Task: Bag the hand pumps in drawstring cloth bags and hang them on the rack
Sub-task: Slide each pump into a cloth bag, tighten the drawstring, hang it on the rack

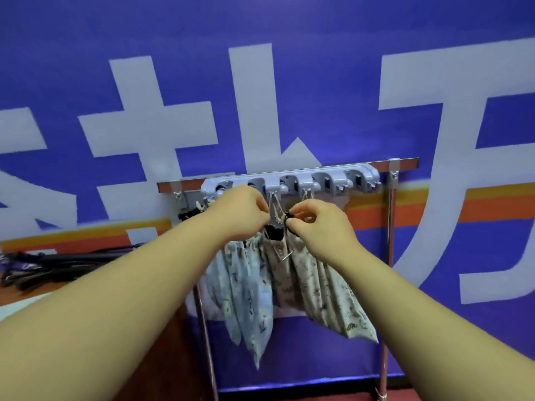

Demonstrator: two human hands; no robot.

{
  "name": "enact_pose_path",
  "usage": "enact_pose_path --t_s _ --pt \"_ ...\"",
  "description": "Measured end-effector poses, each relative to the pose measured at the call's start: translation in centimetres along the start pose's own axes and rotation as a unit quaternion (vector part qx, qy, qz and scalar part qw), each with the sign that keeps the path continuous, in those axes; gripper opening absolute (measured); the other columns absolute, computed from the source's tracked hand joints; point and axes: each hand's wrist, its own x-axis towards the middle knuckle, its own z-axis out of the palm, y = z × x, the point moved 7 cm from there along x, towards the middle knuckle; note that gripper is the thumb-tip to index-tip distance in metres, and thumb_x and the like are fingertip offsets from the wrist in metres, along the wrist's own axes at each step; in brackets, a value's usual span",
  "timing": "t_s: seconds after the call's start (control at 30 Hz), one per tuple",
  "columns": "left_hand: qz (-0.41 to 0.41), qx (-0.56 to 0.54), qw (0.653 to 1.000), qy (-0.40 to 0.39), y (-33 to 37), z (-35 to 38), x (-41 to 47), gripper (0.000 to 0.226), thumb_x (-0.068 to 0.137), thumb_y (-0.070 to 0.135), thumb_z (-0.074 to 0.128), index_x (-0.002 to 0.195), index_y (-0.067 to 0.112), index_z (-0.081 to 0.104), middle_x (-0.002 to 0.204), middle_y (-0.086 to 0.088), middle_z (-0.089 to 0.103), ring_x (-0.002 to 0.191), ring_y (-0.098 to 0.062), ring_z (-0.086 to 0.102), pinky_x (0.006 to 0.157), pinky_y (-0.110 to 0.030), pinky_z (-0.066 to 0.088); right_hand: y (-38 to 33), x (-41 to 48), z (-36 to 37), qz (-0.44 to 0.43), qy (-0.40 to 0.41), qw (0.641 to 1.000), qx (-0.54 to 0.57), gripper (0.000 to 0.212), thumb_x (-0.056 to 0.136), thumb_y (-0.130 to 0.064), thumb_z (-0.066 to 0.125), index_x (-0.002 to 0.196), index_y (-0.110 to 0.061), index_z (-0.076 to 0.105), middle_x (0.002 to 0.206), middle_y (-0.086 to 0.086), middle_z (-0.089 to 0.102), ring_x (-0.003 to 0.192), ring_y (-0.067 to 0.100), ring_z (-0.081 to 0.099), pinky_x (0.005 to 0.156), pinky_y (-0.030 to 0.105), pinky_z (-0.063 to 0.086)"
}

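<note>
Drawstring cloth bags (315, 287) are hung under the rack (289, 180), long axes pointing straight down. Their cords (273, 202) are pinched by the left hand (240, 212), a dark piece (289, 216) by the right hand (318, 227). Hooks are found just above, equally near both hands.

Printed cloth bags (315, 287), plastic rack (289, 182)

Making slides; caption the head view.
Left hand and right hand pinch drawstrings of pale patterned cloth bags hanging from a grey plastic rack.
</note>
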Motion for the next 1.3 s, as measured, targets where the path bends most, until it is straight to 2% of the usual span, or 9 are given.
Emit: enact_pose_path --t_s 0.07,0.13,0.27,0.43,0.6,0.7,0.83,1.0,1.3 --pt "-0.001 0.017 1.000 -0.010 -2.5 -2.1 -3.8 0.016 0.091 0.020 0.063 0.088 0.017 0.079 0.081 0.003 0.074 0.077 -0.021 0.067 0.069 -0.030 0.054 -3.3 -1.9 1.8 -0.015 -0.044 0.999 -0.006 0.016 0.084 -0.035 0.071 0.100 -0.033 0.071 0.096 -0.015 0.072 0.090 0.003 0.066 0.086 0.029 0.053" --pt "-0.012 0.024 1.000 -0.005 -5.7 -4.4 -7.6 0.013 0.092 0.023 0.065 0.092 0.022 0.078 0.089 0.009 0.071 0.084 -0.013 0.064 0.074 -0.027 0.048 -6.7 -3.7 4.1 -0.041 -0.082 0.996 -0.004 0.016 0.085 -0.032 0.071 0.100 -0.028 0.074 0.096 -0.013 0.073 0.091 0.006 0.066 0.087 0.030 0.053" --pt "-0.057 0.012 0.998 0.007 -13.7 -8.3 -14.8 0.016 0.095 0.023 0.065 0.108 0.026 0.074 0.101 0.010 0.071 0.082 -0.003 0.061 0.065 -0.021 0.044 -13.5 -7.5 9.8 -0.090 -0.156 0.984 -0.009 0.011 0.090 -0.024 0.068 0.096 -0.024 0.077 0.087 -0.017 0.066 0.084 0.002 0.059 0.078 0.022 0.044" --pt "-0.128 -0.016 0.991 0.042 -24.1 -11.5 -23.0 0.027 0.096 0.027 0.068 0.122 0.020 0.069 0.091 0.011 0.065 0.079 -0.004 0.060 0.062 -0.018 0.041 -20.6 -11.8 18.3 -0.128 -0.234 0.964 -0.005 0.008 0.087 -0.024 0.071 0.092 -0.022 0.076 0.088 -0.014 0.069 0.079 -0.002 0.059 0.074 0.019 0.043" --pt "-0.176 -0.058 0.982 0.040 -32.4 -11.6 -28.8 0.020 0.094 0.032 0.070 0.113 0.025 0.072 0.092 0.008 0.071 0.078 -0.012 0.065 0.064 -0.027 0.047 -24.4 -16.0 26.0 -0.148 -0.300 0.942 -0.005 0.006 0.085 -0.026 0.074 0.090 -0.025 0.075 0.089 -0.013 0.071 0.078 -0.002 0.062 0.072 0.015 0.045" --pt "-0.198 -0.061 0.978 0.038 -36.7 -10.9 -31.7 0.015 0.092 0.032 0.072 0.107 0.028 0.073 0.093 0.007 0.070 0.083 -0.010 0.065 0.073 -0.028 0.050 -25.9 -18.7 30.3 -0.172 -0.352 0.920 -0.010 0.005 0.086 -0.025 0.075 0.091 -0.024 0.075 0.087 -0.016 0.068 0.069 -0.012 0.058 0.065 0.006 0.039" --pt "-0.235 -0.061 0.969 0.040 -42.1 -9.8 -35.8 0.006 0.093 0.031 0.071 0.099 0.032 0.072 0.094 0.007 0.069 0.073 -0.005 0.062 0.069 -0.028 0.048 -28.2 -21.9 35.8 -0.183 -0.397 0.899 -0.013 0.008 0.086 -0.029 0.074 0.094 -0.027 0.075 0.090 -0.014 0.070 0.071 -0.005 0.058 0.073 0.020 0.044" --pt "-0.242 -0.075 0.966 0.057 -45.9 -7.9 -39.6 0.010 0.095 0.035 0.066 0.104 0.039 0.068 0.100 0.013 0.061 0.084 -0.002 0.060 0.078 -0.029 0.044 -31.1 -25.4 41.6 -0.224 -0.426 0.877 -0.011 0.014 0.086 -0.032 0.074 0.100 -0.030 0.075 0.104 -0.008 0.065 0.099 0.011 0.061 0.094 0.036 0.050" --pt "-0.209 -0.082 0.974 0.026 -46.6 -5.5 -39.4 0.012 0.093 0.041 0.066 0.103 0.043 0.072 0.105 0.015 0.059 0.101 -0.008 0.056 0.093 -0.034 0.048 -30.8 -26.0 44.1 -0.242 -0.430 0.867 -0.070 0.011 0.093 -0.031 0.066 0.097 -0.029 0.076 0.096 -0.013 0.064 0.091 0.007 0.060 0.083 0.027 0.048"
